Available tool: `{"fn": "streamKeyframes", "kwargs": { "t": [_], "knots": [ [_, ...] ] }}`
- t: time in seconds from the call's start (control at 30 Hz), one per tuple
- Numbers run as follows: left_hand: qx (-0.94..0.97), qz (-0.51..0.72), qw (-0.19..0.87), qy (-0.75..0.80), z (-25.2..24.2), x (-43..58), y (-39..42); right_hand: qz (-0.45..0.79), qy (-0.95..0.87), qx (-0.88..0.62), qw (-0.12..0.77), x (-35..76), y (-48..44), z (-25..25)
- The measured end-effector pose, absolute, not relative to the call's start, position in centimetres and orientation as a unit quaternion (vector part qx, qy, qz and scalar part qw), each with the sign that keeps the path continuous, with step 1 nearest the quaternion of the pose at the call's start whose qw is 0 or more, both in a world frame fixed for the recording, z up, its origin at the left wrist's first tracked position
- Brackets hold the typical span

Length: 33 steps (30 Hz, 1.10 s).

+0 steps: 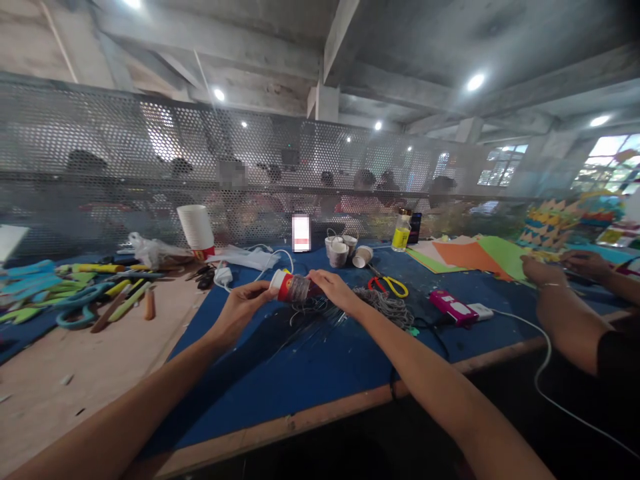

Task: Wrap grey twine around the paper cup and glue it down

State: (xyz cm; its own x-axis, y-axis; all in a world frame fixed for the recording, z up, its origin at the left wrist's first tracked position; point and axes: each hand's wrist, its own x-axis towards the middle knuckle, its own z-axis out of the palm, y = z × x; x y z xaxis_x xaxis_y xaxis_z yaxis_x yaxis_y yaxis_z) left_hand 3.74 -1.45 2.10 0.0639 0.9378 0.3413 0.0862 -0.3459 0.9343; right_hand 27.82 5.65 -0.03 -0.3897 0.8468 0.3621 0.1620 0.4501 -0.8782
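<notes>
Paper cup (284, 287) is up in both hands, lying roughly on its side just above the worktop (250, 393); it's the ref. pt. for everything here. Progress: looks approx. halfway, my est. Grey cord (300, 289) is wound round the part toward the right hand (334, 292); red band + white end, toward the left hand (245, 299), are uncovered. So wrap partly done, rest bare. Can't tell if the cord's end is fixed. A heap of grey cord (389, 308) lies right of the cup, loose strands below it, so plenty of supply. Group of small grey cups (339, 255) stands beyond the cup & a bit right, one tipped over; prob. finished pcs. Scissors (391, 280) lie right of the cup, near the heap, not in use. Stack of plain cups (194, 227) is beyond the cup, well to its left.

Pose: both forearms reach fwd & converge on the cup. Left hand's nearly closed, thumb + fingers pinching the white end. Right hand's bent inward, fingertips drawn together at the wrapped end; can't tell if they've got cup, cord or both, b/c fingers hide it.
</notes>
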Motion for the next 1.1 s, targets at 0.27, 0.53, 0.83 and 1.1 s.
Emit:
{"fn": "streamKeyframes", "kwargs": {
  "t": [0.27,0.53,0.83,1.1],
  "knots": [
    [0.593,0.546,0.418,0.419,1.8,3.5,-1.0,0.406,-0.732,-0.345,0.424,27.5,5.8,-0.6],
    [0.574,0.527,0.471,0.414,1.5,3.3,-0.8,0.355,-0.764,-0.346,0.413,27.5,3.5,1.2],
    [0.599,0.539,0.419,0.419,1.8,3.5,-1.0,0.316,-0.765,-0.342,0.446,27.5,5.1,-0.1],
    [0.588,0.555,0.384,0.445,1.6,3.2,-0.8,0.300,-0.754,-0.338,0.477,27.6,4.3,0.8]
  ]
}}
